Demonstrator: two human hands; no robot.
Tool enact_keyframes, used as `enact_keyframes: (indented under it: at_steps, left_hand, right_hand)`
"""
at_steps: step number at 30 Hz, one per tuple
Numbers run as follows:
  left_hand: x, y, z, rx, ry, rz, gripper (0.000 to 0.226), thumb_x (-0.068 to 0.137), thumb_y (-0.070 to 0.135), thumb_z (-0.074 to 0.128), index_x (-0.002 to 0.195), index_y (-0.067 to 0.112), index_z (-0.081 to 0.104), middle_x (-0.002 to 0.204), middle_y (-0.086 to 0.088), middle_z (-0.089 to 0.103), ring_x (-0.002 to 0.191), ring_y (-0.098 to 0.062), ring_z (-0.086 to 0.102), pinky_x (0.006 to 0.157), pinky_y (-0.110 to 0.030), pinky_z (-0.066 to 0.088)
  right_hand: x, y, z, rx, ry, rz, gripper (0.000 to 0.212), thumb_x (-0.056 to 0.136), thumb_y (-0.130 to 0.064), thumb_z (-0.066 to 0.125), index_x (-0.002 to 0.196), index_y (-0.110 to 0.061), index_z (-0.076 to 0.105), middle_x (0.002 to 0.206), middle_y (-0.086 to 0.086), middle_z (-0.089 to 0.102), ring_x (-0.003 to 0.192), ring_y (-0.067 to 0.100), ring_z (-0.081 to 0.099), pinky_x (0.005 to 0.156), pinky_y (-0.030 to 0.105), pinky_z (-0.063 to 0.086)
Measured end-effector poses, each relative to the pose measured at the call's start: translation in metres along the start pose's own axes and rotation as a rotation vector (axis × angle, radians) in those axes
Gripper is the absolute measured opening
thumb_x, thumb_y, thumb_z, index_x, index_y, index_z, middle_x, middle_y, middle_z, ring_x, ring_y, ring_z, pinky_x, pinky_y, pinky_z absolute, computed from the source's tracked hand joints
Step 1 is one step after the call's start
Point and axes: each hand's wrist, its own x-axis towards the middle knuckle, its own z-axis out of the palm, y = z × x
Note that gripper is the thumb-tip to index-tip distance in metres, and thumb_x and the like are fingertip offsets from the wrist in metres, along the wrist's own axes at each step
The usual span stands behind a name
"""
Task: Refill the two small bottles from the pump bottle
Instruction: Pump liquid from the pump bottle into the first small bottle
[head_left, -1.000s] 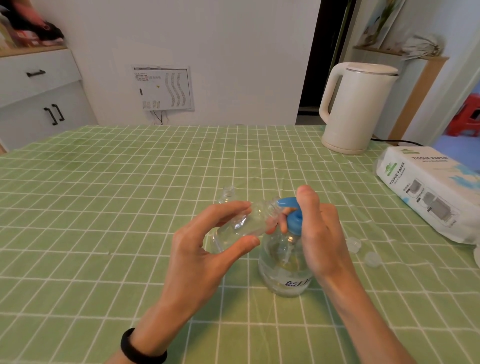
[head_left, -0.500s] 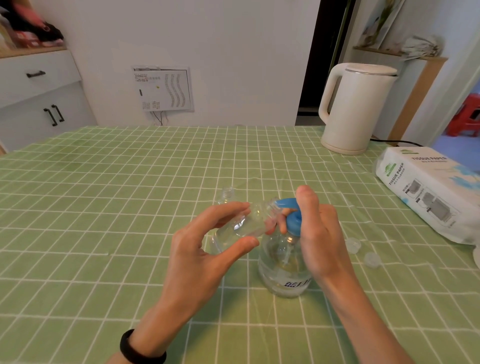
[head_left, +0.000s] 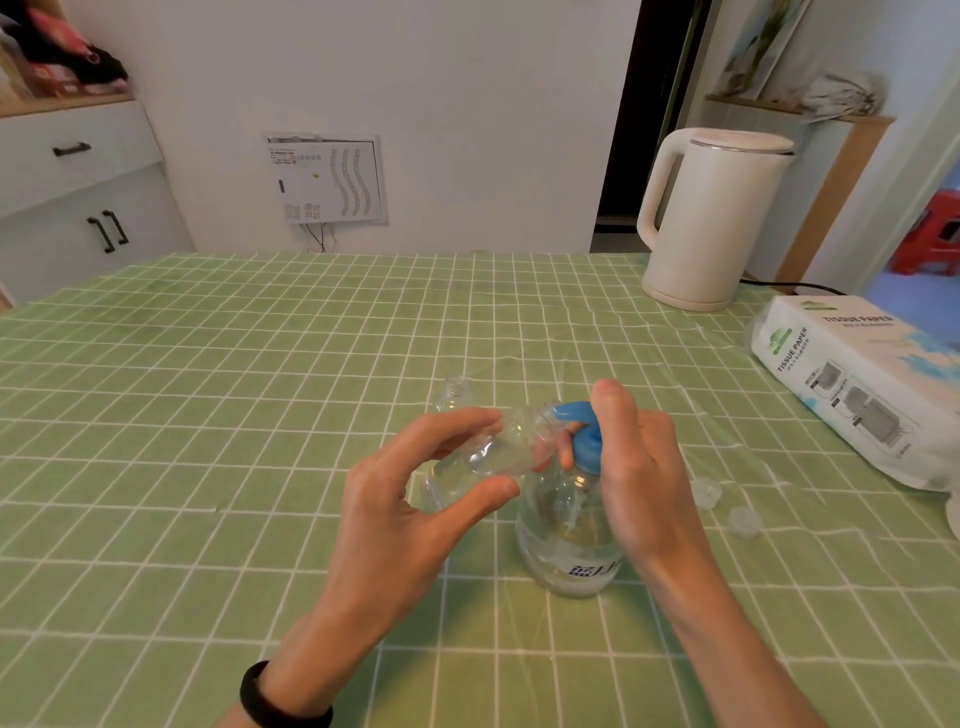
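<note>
Left hand (head_left: 410, 499): we note thumb and fingers curled round a clear small bottle (head_left: 493, 452), gripping it above the table; black wristband (head_left: 280, 696) on the wrist.
Small bottle: tipped nearly onto its side, open neck pointing to 3 o'clock and meeting the tip of the blue spout. We cannot tell how much liquid it holds.
Right hand (head_left: 639, 478): curled about the blue pump head (head_left: 584, 441), one finger laid over its top, others tucked under the spout.
Pump bottle (head_left: 566, 540): upright on the table (head_left: 208, 389), clear body with clear liquid in its lower part and a label low on the front.
Second small bottle (head_left: 454, 395): upright, uncapped, at 11 o'clock from the pump bottle, partly hidden behind the left hand's fingers.
Caps (head_left: 706, 488): two clear ones on the cloth at 3 o'clock from the pump bottle, near the right hand, lying apart.
Tissue pack (head_left: 852, 384): at 2 o'clock, by the table's right edge.
Kettle (head_left: 711, 218): cream, at 1 o'clock, at the far edge.
Table: covered by a green checked cloth.
</note>
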Motion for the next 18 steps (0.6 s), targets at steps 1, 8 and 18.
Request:
enact_keyframes:
  at_steps: [1, 8, 18]
  left_hand:
    - [0.0003, -0.0002, 0.0002, 0.0, 0.006, -0.002, 0.043, 0.079, 0.04, 0.081, 0.12, 0.037, 0.068, 0.12, 0.022, 0.075, 0.111, -0.004, 0.073, 0.097, -0.018, 0.054]
    - [0.0006, -0.0005, -0.0003, -0.001, 0.009, -0.007, 0.044, 0.079, 0.04, 0.081, 0.121, 0.037, 0.068, 0.119, 0.022, 0.075, 0.112, -0.006, 0.073, 0.097, -0.017, 0.053]
    - [-0.0003, -0.0005, -0.0002, 0.009, -0.011, 0.001, 0.046, 0.078, 0.038, 0.084, 0.121, 0.036, 0.068, 0.12, 0.021, 0.075, 0.112, -0.004, 0.072, 0.098, -0.016, 0.052]
  right_hand:
    - [-0.0005, 0.0001, 0.0003, 0.007, 0.0, 0.001, 0.066, 0.102, -0.055, 0.03, 0.048, -0.025, 0.054, 0.063, -0.003, 0.075, 0.063, 0.006, 0.066, 0.065, 0.011, 0.047]
    - [-0.0004, -0.0002, 0.0008, 0.043, 0.005, 0.015, 0.066, 0.094, -0.062, 0.029, 0.047, -0.025, 0.056, 0.067, 0.001, 0.077, 0.07, 0.006, 0.071, 0.07, 0.007, 0.046]
    - [0.0017, 0.0021, -0.001, 0.012, 0.003, -0.007, 0.056, 0.097, -0.041, 0.035, 0.049, -0.02, 0.054, 0.064, 0.012, 0.072, 0.061, 0.033, 0.059, 0.059, 0.034, 0.046]
